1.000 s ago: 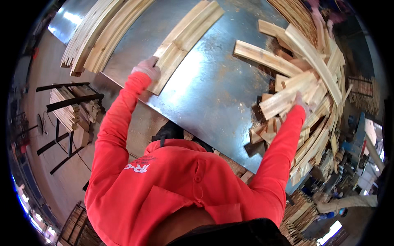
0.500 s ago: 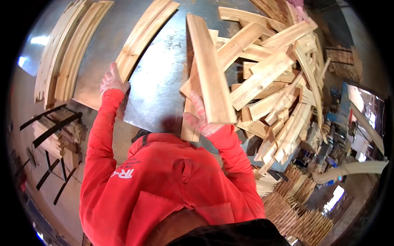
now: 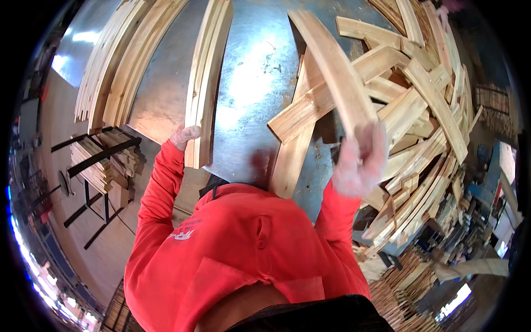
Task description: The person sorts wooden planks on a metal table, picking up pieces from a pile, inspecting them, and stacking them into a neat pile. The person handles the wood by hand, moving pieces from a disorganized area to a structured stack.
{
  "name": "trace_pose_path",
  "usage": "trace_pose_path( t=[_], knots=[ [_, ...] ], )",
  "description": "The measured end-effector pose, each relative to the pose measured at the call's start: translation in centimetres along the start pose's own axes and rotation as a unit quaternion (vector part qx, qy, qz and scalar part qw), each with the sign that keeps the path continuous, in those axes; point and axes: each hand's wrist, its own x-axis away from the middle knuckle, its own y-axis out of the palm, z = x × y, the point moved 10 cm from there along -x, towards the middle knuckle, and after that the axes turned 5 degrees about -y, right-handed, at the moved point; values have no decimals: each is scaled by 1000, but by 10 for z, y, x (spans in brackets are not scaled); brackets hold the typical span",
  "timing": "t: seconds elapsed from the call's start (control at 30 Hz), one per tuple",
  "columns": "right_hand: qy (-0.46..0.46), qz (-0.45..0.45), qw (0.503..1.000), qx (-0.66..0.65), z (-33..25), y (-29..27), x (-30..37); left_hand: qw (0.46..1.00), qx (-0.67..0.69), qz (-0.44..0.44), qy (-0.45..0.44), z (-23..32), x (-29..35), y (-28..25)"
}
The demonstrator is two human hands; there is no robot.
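Note:
My left hand (image 3: 185,137) is closed at the left edge of a narrow set of pale wooden boards (image 3: 208,77), near their close end. Its thumb side rests on the wood; the other fingers are mostly hidden. On the right, my right hand (image 3: 360,163), smeared by motion, is closed round the near end of a single wooden board (image 3: 332,69). That board slants up and away to the left, over other boards. Beneath it, a crossing board (image 3: 304,112) rests over another board (image 3: 296,157) on the metal table (image 3: 249,83). Both hands wear pale gloves.
A loose heap of boards (image 3: 437,110) covers the table's right side. Boards stand in rows (image 3: 119,66) at the far left. A black metal stand (image 3: 102,166) holding wood is left of the table. Stacked slats (image 3: 409,276) lie at lower right.
The view has shifted. My left hand has slid to the near end of the board set, which now points more straight ahead. My right hand has moved right, closing on the single board's near end.

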Motion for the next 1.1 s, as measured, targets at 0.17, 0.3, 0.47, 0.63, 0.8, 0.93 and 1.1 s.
trace_pose_path(
  t=[0.17, 0.3, 0.47, 0.63, 0.8, 0.93, 1.1],
  knots=[
    [26, -153, 911, 382, 80, 49, -55, 997, 42, -17, -67, -6, 10, -27],
    [74, -255, 882, 389, 215, 79, -112, 992, -94, -77, -31, 5, -11, -80],
    [191, -374, 775, 472, 142, 146, -48, 985, -165, -57, 7, -40, -22, -184],
    [322, -187, 866, 335, 142, 94, 55, 831, -526, 176, -41, 49, 1, -133],
    [409, -50, 902, 131, 97, 50, 157, 515, -795, 317, -47, 108, 27, -91],
    [375, 84, 922, 49, 83, -28, 220, 547, -772, 323, 1, 104, 21, -87],
    [222, 357, 902, 96, 57, -218, 289, 631, -714, 286, 100, 90, 16, -95]
  ],
)
